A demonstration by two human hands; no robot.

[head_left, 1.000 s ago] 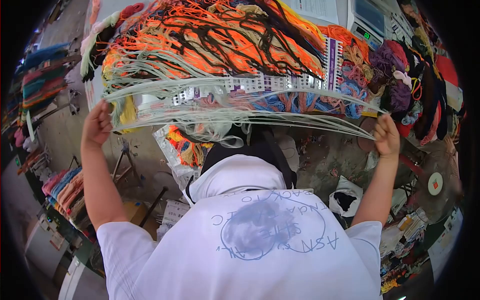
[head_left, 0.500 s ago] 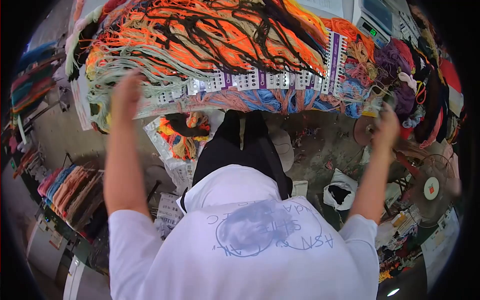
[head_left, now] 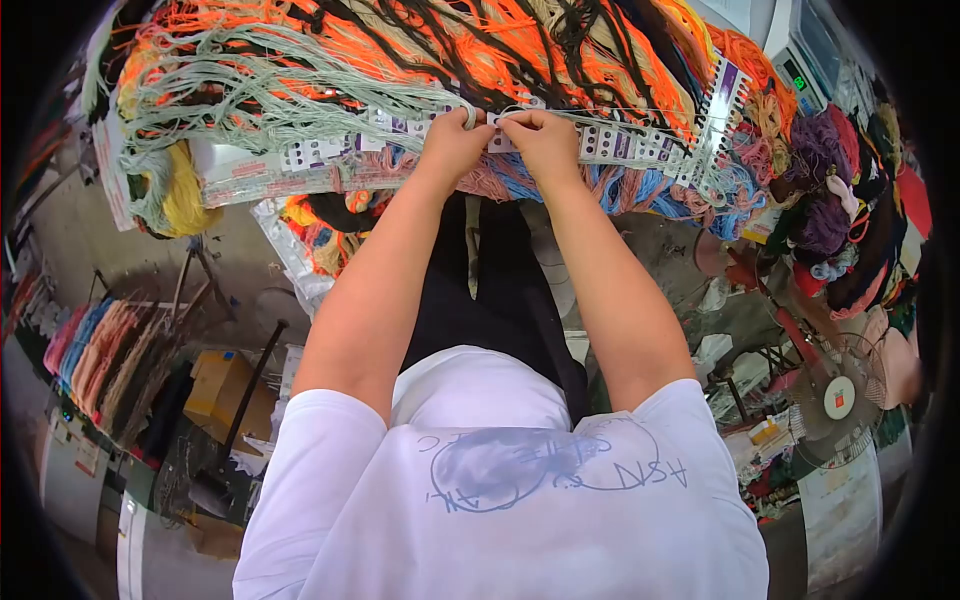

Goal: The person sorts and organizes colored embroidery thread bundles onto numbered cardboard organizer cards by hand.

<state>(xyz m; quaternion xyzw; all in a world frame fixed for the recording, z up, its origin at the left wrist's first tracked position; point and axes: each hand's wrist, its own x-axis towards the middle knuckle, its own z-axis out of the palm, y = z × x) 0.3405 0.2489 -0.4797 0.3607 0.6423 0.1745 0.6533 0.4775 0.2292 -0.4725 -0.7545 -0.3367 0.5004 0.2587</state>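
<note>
Both hands, left hand [head_left: 455, 135] and right hand [head_left: 545, 132], pinch pale green threads [head_left: 300, 95] at the punched card strip [head_left: 610, 140], probably threading a hole; many slots already filled, bundle unfinished.

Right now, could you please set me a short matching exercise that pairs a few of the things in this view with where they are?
Things:
1. left hand
2. yellow thread bundle
3. fan
4. scale display

Places:
A. low on the right, on the floor
B. at the punched card strip, pinching pale green thread beside the right hand
C. top right corner, past the orange thread
D. hanging at the table's left end

Pairs: 1-B, 2-D, 3-A, 4-C
</note>
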